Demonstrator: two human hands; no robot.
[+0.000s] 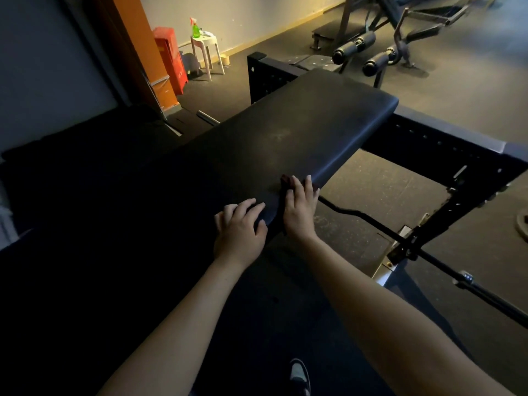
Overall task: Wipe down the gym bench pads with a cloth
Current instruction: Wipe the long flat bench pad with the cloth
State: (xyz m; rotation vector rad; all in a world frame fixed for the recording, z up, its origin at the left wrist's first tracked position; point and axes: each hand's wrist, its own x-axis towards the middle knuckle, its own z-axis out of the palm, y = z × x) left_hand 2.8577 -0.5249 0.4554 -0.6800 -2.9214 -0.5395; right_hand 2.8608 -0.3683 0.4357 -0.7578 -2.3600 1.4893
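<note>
A long black bench pad (300, 124) runs from the lower left to the upper right of the head view. A dark cloth (285, 181) lies over the pad's near right edge. My right hand (300, 210) presses flat on the cloth, fingers straight and spread, wrapping it over the edge. My left hand (240, 227) rests on the pad just to the left, fingers slightly bent on the top and thumb at the pad's edge. Most of the cloth is hidden under my right hand.
A black steel frame (428, 138) crosses under the pad's far end. A curl bar (400, 235) lies on the rubber floor at the right. A white stool (207, 51) with a green spray bottle (195, 28) stands by the far wall, near a roller-pad machine (368, 50).
</note>
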